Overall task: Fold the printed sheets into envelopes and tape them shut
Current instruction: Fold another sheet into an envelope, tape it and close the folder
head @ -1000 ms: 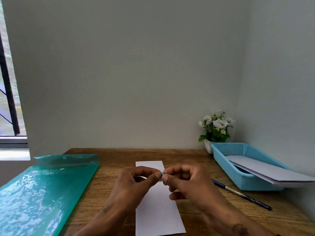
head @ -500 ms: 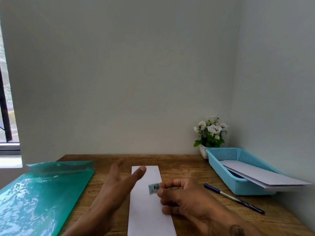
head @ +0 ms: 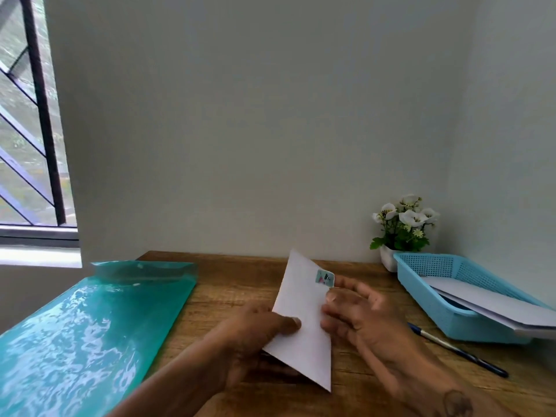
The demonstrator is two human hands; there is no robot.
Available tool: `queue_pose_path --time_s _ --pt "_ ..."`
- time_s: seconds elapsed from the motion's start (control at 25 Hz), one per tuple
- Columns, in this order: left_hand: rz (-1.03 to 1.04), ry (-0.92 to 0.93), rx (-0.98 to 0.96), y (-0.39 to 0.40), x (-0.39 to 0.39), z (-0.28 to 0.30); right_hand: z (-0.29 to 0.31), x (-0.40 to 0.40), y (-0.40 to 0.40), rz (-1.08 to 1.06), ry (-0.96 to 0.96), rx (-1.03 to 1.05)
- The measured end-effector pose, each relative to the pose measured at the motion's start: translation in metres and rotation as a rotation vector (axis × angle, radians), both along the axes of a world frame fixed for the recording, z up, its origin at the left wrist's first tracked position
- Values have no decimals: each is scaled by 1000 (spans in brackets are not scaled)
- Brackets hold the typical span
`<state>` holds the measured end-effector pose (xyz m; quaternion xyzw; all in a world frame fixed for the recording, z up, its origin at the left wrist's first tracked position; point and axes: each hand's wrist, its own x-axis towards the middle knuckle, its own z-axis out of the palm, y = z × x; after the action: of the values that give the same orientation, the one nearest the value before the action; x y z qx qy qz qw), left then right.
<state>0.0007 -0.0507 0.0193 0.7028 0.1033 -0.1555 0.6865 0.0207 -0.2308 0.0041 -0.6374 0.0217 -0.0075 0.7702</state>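
Two hands, left hand (head: 255,326) and right hand (head: 358,314), are pinching one folded envelope (head: 304,320) bearing one sticker (head: 325,277) above one wooden table (head: 240,275).

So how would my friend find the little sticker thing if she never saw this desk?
Start at the wooden desk and find the white folded paper held up between the left hand and the right hand. Look along its right edge, near the top. The small sticker sits there, the only colourful patch on the plain white paper, teal with a bit of pink.
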Motion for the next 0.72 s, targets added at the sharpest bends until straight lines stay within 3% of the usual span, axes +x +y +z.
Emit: queue_pose_path --time_s 0.12,0.28,0.52,0.72 --pt "83 -132 -233 1 4 -4 3 1 -5 -62 -50 -7" --pt "122 -358 -463 0 9 -10 7 -4 -3 116 -28 121" --pt "137 -411 -608 -6 8 -14 4 -4 -4 85 -97 64" --pt "132 -484 -609 -6 13 -21 -2 -5 -1 -1 -131 -46"
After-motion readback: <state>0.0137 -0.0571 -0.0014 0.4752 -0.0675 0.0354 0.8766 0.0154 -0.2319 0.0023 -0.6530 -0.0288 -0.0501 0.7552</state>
